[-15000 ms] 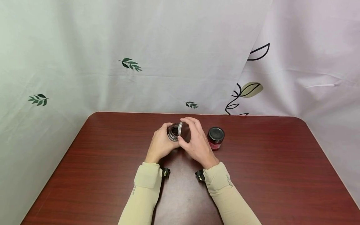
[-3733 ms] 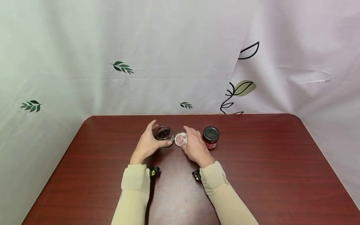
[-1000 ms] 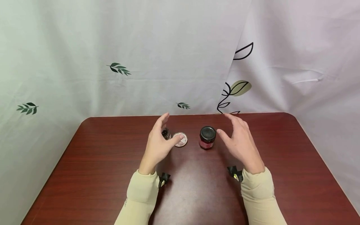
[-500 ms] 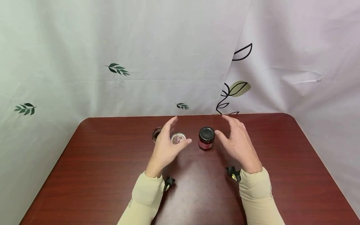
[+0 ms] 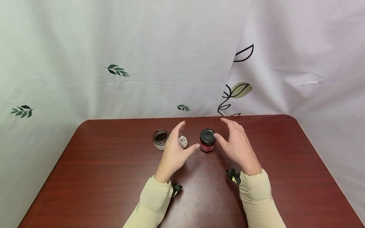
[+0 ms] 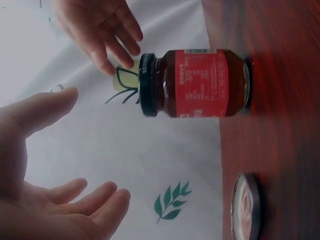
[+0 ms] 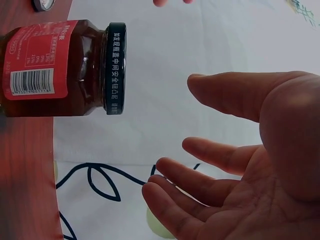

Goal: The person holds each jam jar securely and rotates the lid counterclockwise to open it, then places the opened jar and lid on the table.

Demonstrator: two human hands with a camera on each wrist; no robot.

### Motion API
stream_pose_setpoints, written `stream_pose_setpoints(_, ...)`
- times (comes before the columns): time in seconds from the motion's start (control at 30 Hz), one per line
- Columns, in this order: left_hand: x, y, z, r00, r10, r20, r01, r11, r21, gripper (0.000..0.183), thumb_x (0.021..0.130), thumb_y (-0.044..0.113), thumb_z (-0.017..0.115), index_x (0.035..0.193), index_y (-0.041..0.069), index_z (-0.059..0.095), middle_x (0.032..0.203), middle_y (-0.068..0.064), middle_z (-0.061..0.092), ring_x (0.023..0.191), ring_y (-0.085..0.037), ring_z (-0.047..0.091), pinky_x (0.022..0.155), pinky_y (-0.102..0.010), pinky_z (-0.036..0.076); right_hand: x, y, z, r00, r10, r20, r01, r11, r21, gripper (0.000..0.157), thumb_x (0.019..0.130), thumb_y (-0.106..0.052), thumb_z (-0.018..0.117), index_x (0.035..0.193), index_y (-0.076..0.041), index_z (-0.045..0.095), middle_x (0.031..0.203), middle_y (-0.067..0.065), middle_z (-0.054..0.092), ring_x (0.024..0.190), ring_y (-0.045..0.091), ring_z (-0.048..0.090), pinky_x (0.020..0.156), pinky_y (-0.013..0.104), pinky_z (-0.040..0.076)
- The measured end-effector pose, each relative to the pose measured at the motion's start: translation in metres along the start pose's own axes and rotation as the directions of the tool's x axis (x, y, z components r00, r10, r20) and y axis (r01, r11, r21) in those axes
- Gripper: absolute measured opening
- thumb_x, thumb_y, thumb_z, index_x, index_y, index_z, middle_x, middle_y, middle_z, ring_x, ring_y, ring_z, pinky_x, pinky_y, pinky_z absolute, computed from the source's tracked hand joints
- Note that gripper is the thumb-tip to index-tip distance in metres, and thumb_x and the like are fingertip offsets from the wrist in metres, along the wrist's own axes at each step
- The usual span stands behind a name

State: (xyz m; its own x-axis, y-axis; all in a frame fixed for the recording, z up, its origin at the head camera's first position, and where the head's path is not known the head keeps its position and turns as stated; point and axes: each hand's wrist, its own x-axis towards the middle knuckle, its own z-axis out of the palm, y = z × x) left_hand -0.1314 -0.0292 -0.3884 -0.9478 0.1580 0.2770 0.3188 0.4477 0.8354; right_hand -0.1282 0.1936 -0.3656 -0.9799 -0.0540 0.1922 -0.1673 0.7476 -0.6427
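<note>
A jar with a black lid and red label [image 5: 207, 140] stands upright on the table between my two hands. My left hand [image 5: 175, 153] hovers to its left, thumb and fingers spread, holding nothing. To its right is my right hand [image 5: 238, 145], also spread and holding nothing, thumb tip near the lid in the head view. In the right wrist view, a gap shows between that thumb and the jar's black lid [image 7: 116, 68]. An uncovered glass jar with dark contents [image 5: 160, 138] stands behind my left hand. Its loose lid [image 5: 183, 141] lies with the stained inside up, partly hidden by my left fingers.
The reddish-brown wooden table [image 5: 99, 177] reaches back to a white curtain [image 5: 159, 63] with leaf prints. Black straps [image 5: 233, 176] are worn at both wrists.
Earlier, the silver-rimmed lid was lifted off the glass jar and laid down beside it. Both hands then let go; my left hand has since moved right, toward the black-lidded jar.
</note>
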Motion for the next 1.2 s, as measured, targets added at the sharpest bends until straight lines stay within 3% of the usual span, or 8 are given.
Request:
stream_pose_setpoints(0.1,0.0,0.001,0.004,1.0,-0.014,0.012,0.014,1.0,-0.002,0.089,0.08,0.021,0.086,0.153,0.011,0.037,0.148,-0.009,0.049,0.134,-0.026,0.049,0.11,-0.038,0.039,0.0,0.0,0.001,1.0,-0.001,0.001,0.001,1.0,-0.004,0.06,0.096,-0.021,0.066,0.148,-0.001,0.044,0.149,0.022,0.044,0.139,0.042,0.035,0.112,0.056,0.031)
stream_pose_setpoints(0.37,-0.002,0.001,0.012,0.997,-0.071,0.019,0.07,0.997,0.014,0.089,0.081,0.026,0.085,0.154,0.013,0.036,0.149,-0.01,0.048,0.135,-0.026,0.048,0.11,-0.047,0.038,0.002,0.0,0.006,1.0,0.004,0.011,-0.004,1.0,-0.006,0.06,0.096,-0.021,0.066,0.148,-0.001,0.044,0.149,0.022,0.044,0.14,0.04,0.035,0.112,0.055,0.031)
stream_pose_setpoints(0.6,0.0,-0.001,0.021,0.996,-0.089,0.011,0.089,0.996,-0.003,0.09,0.08,0.023,0.086,0.153,0.007,0.036,0.149,-0.013,0.047,0.133,-0.03,0.049,0.102,-0.045,0.047,0.003,-0.001,0.01,1.0,-0.003,0.012,0.003,1.0,-0.004,0.061,0.095,-0.021,0.067,0.147,0.0,0.045,0.147,0.022,0.046,0.138,0.041,0.037,0.111,0.055,0.032)
stream_pose_setpoints(0.83,0.002,-0.001,0.029,0.989,-0.143,0.022,0.142,0.989,0.032,0.093,0.079,0.025,0.086,0.154,0.007,0.034,0.15,-0.011,0.047,0.132,-0.029,0.049,0.106,-0.048,0.041,0.005,0.0,0.014,1.0,-0.016,0.021,0.016,1.0,-0.019,0.061,0.094,-0.021,0.068,0.146,0.002,0.045,0.145,0.024,0.047,0.137,0.042,0.038,0.111,0.054,0.032)
stream_pose_setpoints(1.2,0.004,-0.005,0.04,0.984,-0.169,0.05,0.167,0.985,0.037,0.097,0.078,0.029,0.087,0.154,0.005,0.033,0.151,-0.014,0.045,0.136,-0.03,0.047,0.108,-0.049,0.04,0.006,0.0,0.019,0.999,-0.004,0.049,0.005,1.0,-0.02,0.063,0.095,-0.023,0.069,0.147,0.002,0.044,0.146,0.022,0.047,0.138,0.04,0.037,0.112,0.054,0.032)
